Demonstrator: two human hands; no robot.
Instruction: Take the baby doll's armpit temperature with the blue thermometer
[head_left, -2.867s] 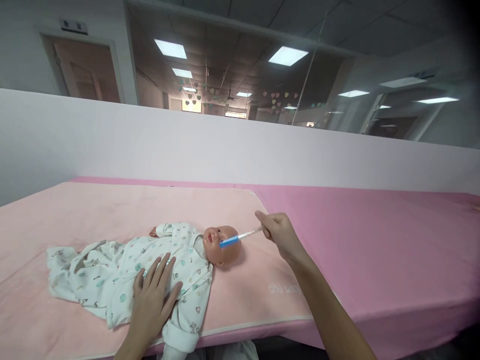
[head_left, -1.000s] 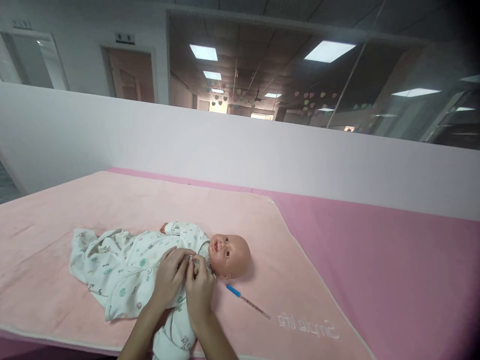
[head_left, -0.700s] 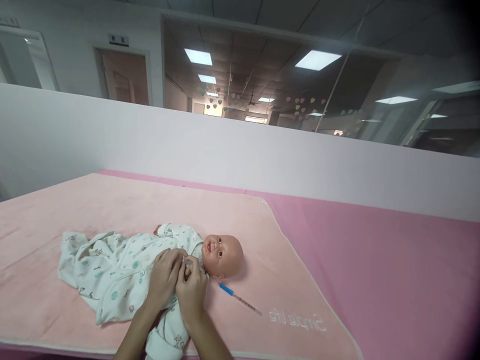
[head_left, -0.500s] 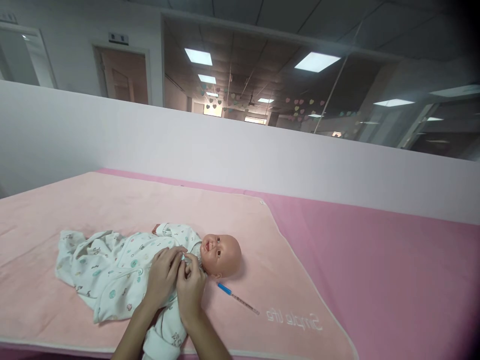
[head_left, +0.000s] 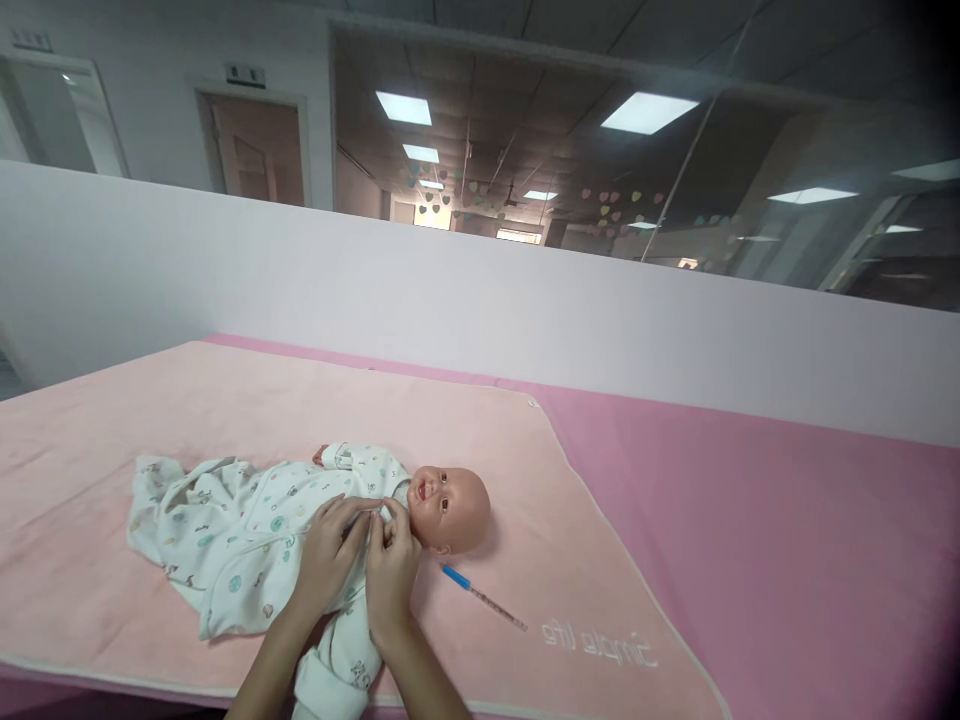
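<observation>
A baby doll [head_left: 454, 510] lies on its back, its bald head to the right. It wears a white printed gown [head_left: 247, 545] that spreads out to the left. Over the chest, just below the neck, my left hand [head_left: 330, 555] and my right hand [head_left: 391, 570] meet with bent fingers. Both pinch the gown's front, and a small white bit of cloth shows between the right fingertips. What exactly lies under the left fingertips is hidden. Beside the doll's head rests a thin thermometer-like stick [head_left: 484, 598] with a blue end, touched by neither hand.
A peach blanket [head_left: 585, 560] with "Simple life" lettering lies under the doll, on a pink surface [head_left: 795, 530]. Behind rises a low white wall [head_left: 450, 290], with a large window [head_left: 555, 130] and a door [head_left: 262, 155] beyond it.
The whole view has shifted slightly, so the doll and hands appear a little further right. The hands stay at the gown's neckline, with the right fingers slightly raised.
</observation>
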